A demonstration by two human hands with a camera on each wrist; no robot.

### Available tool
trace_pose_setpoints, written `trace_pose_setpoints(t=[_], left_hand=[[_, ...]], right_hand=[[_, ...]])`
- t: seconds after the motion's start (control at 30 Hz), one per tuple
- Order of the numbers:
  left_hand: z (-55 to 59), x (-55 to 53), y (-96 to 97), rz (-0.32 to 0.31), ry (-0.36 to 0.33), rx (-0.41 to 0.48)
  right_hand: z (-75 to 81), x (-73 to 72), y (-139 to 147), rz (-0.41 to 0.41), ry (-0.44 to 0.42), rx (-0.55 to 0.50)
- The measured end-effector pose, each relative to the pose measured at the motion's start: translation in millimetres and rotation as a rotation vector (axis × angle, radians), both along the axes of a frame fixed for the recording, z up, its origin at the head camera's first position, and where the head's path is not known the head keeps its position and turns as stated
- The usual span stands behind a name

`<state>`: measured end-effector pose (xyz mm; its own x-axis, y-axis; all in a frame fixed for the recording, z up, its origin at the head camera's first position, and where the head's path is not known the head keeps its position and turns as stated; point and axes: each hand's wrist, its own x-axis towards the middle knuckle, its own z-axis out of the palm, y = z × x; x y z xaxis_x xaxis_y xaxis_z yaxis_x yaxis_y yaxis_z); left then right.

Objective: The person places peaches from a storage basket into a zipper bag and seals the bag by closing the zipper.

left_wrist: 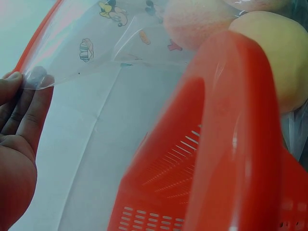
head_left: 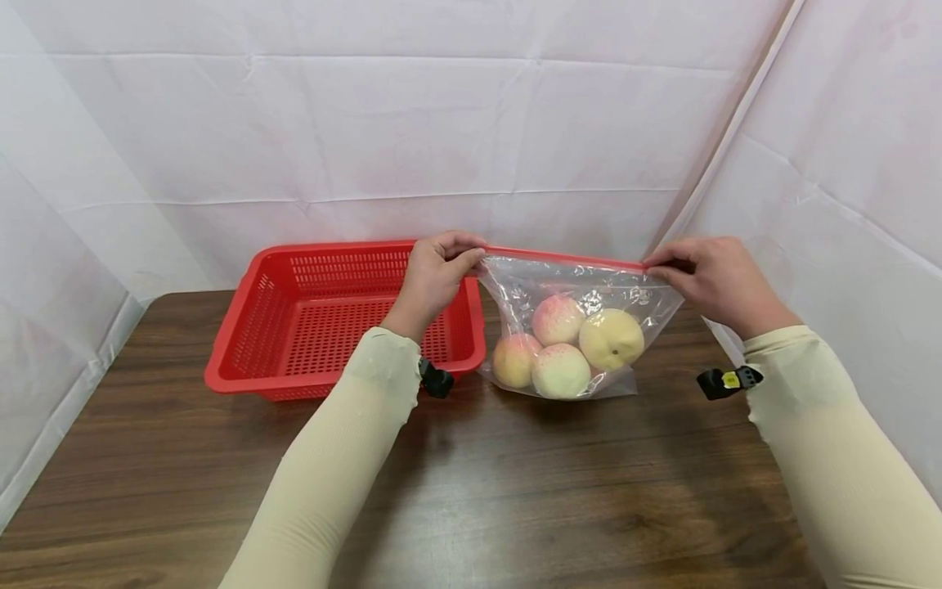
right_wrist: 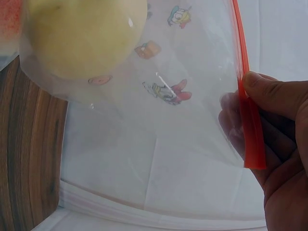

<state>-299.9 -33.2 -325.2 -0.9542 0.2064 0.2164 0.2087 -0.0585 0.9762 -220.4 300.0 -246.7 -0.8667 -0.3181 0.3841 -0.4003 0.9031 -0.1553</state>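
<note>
A clear zip bag (head_left: 589, 282) with a red top strip and printed cartoon figures hangs between both hands. My left hand (head_left: 436, 278) pinches its left top corner, and my right hand (head_left: 706, 274) pinches the right end of the strip (right_wrist: 251, 125). Inside the bag lie several peaches: a yellow one (head_left: 612, 339) at the right, a pink one (head_left: 558, 319) at the back, and paler ones (head_left: 562, 371) at the bottom. In the left wrist view the thumb and fingers (left_wrist: 36, 108) hold the bag's edge. The strip looks closed along its length.
A red plastic basket (head_left: 272, 384) with slotted walls stands on the brown wooden table (head_left: 471, 499), left of the bag; its bottom shows bare. The left forearm reaches across its right front. White cloth (head_left: 412, 123) hangs behind the table and on both sides.
</note>
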Motion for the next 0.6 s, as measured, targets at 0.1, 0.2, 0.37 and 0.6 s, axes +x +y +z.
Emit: trace_pose_setpoints(t=[0.1,0.2,0.37,0.6], left_hand=[[-0.7,-0.6,0.4,0.001,-0.001,0.004],[-1.6,-1.3,0.4,0.001,-0.001,0.006],[-2.5,-1.7,0.6,-0.003,-0.003,0.012],[-2.2,-1.0,0.9,0.005,-0.01,0.009]], right_hand=[[-1.1,-0.2,2.8,0.003,0.025,0.009],[-1.7,0.4,5.3,0.001,0.039,0.016],[-1.8,3.0,8.8,-0.012,0.028,0.01],[-2.8,3.5,14.0,-0.014,0.029,0.001]])
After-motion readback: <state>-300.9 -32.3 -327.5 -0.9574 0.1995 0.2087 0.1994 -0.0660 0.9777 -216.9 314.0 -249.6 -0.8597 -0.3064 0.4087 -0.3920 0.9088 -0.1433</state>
